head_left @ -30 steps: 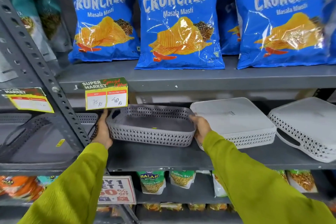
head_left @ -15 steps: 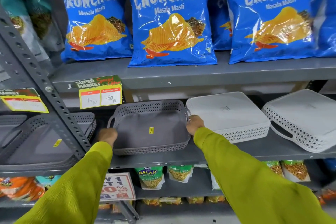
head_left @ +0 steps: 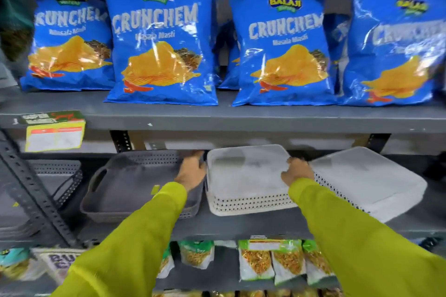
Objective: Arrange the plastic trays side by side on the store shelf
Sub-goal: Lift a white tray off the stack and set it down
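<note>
The white tray (head_left: 243, 176) lies upside down on the middle shelf (head_left: 241, 224), its flat base facing up and its perforated wall toward the camera. Its long axis seems to run front to back, though the wide-angle view makes this hard to judge. The left hand (head_left: 191, 171) clasps its left edge, in the gap against the grey tray (head_left: 130, 183); the right hand (head_left: 297, 171) is curled over its right edge, fingers bent onto the base. Both hands grip this one tray.

The grey tray sits upright just left of it, open side up, with a handle slot at its left end and a small yellow sticker inside; the two trays look to be touching or nearly so. A second white tray (head_left: 376, 183), also upside down, lies to the right, turned at an angle so one corner points toward the front right of the shelf; it meets or slips under the held tray near the right hand. That makes three trays on this bay: one grey, two white. More grey trays (head_left: 48, 176) lie past the slotted upright post (head_left: 31, 193) on the left, too blurred to count.

On the shelf above stand four blue crisp bags (head_left: 161, 38) in front, with more behind. A yellow price tag (head_left: 55, 135) hangs from that shelf's edge. Small snack packets (head_left: 255, 260) fill the shelf below.
</note>
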Demonstrator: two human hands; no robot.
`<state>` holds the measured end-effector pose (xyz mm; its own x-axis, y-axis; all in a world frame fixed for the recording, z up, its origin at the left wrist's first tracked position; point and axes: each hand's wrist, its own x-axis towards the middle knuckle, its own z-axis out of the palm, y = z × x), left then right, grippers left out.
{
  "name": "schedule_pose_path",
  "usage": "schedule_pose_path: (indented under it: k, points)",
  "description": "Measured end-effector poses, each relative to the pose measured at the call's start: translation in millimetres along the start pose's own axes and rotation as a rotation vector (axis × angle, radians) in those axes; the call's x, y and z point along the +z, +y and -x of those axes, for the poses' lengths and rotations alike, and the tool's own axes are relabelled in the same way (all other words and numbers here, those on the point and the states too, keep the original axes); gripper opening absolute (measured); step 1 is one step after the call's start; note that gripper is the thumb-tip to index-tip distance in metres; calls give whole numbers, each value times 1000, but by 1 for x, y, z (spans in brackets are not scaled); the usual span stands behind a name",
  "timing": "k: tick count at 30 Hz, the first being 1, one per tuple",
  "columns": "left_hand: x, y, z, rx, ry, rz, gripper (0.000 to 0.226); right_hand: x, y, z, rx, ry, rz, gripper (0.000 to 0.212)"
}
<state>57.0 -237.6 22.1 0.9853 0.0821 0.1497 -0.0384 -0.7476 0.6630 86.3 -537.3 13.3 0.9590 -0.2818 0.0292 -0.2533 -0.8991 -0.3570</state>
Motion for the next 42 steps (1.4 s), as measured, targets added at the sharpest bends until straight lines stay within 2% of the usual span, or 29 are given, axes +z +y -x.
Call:
schedule_pose_path:
  k: [2, 4, 6, 8, 9, 10, 13, 14, 16, 17, 18, 19, 21, 22, 25, 26, 28, 29, 32, 33, 35, 37, 39, 41, 42]
  points:
    - [29, 16, -7, -40, -77, 51, 45, -2, 31, -19, 66, -60, -25, 61]
    - [62, 2, -24, -142, -126, 56, 53, 1, 48, -32, 100, -179, -58, 87]
    - [111, -41, -59, -264, -128, 92, 84, 2, 60, -42, 105, -304, -88, 116]
    - [141, -69, -80, -393, -142, 152, 113, 4, 69, -51, 110, -374, -118, 130]
    - [149, -78, -88, -456, -137, 203, 117, 6, 71, -55, 101, -390, -122, 128]
    - [135, -57, -71, -497, -139, 247, 114, 5, 72, -55, 91, -398, -141, 121]
    - [95, 2, -32, -552, -102, 410, 81, 6, 67, -51, 102, -432, -247, 101]
    - [85, 20, -22, -581, -88, 475, 80, 6, 66, -49, 124, -437, -288, 94]
    - [74, 42, -14, -618, -48, 620, 105, 2, 62, -45, 166, -418, -421, 85]
    - [69, 53, -11, -619, -4, 637, 106, 1, 61, -44, 182, -398, -523, 85]
    - [66, 57, -11, -598, 59, 625, 96, 0, 58, -43, 190, -366, -655, 89]
    - [64, 60, -11, -569, 157, 647, 76, -2, 56, -42, 206, -317, -815, 94]
    - [61, 67, -12, -491, 291, 808, 22, -6, 55, -45, 236, -219, -1174, 87]
    - [60, 69, -13, -465, 302, 853, 14, -8, 56, -47, 235, -226, -1327, 76]
    - [52, 67, -6, -405, 314, 1062, 35, -27, 57, -41, 238, -244, -1644, 21]
    - [50, 63, -4, -429, 313, 1141, 40, -28, 61, -45, 267, -232, -1678, 27]
    - [49, 49, -3, -452, 294, 1264, 43, -23, 69, -50, 296, -242, -1676, 55]
    - [47, 44, 0, -452, 268, 1277, 46, -21, 71, -50, 303, -256, -1668, 61]
    - [47, 35, 6, -446, 141, 1241, 52, -8, 85, -48, 250, -379, -1595, 41]
    - [48, 34, 10, -447, 44, 1168, 46, -1, 94, -49, 267, -412, -1511, 44]
    - [56, 25, 15, -463, -121, 938, 38, 6, 104, -45, 280, -482, -1355, 41]
    - [66, 11, 15, -515, -119, 689, 54, 10, 107, -44, 305, -518, -1270, 39]
    - [72, 9, 16, -562, -69, 526, 46, 20, 108, -52, 317, -510, -1234, 61]
    - [74, 21, 22, -571, -67, 393, 40, 52, 120, -81, 282, -497, -1147, 100]
    - [76, 25, 25, -566, -47, 354, 38, 55, 120, -85, 267, -480, -1083, 106]
